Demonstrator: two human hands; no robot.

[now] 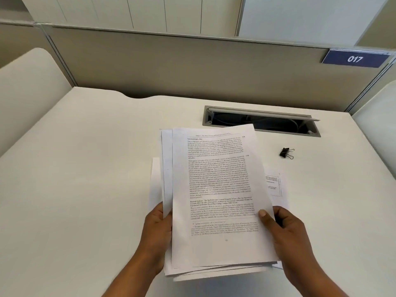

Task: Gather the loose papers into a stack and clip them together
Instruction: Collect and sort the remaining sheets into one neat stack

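A loose stack of printed papers (218,189) is held above the white desk (85,168), its sheets uneven at the left and bottom edges. My left hand (157,230) grips the stack's left edge, fingers behind it. My right hand (287,232) grips the right edge, thumb on the top page. Another printed sheet (275,186) lies flat on the desk, sticking out from behind the stack on the right. A black binder clip (286,153) rests on the desk to the upper right of the stack, apart from both hands.
An open cable slot (263,122) with a metal lid is set into the desk behind the papers. A beige partition (192,67) runs along the back, with a blue "017" sign (354,58). White side panels stand at left and right.
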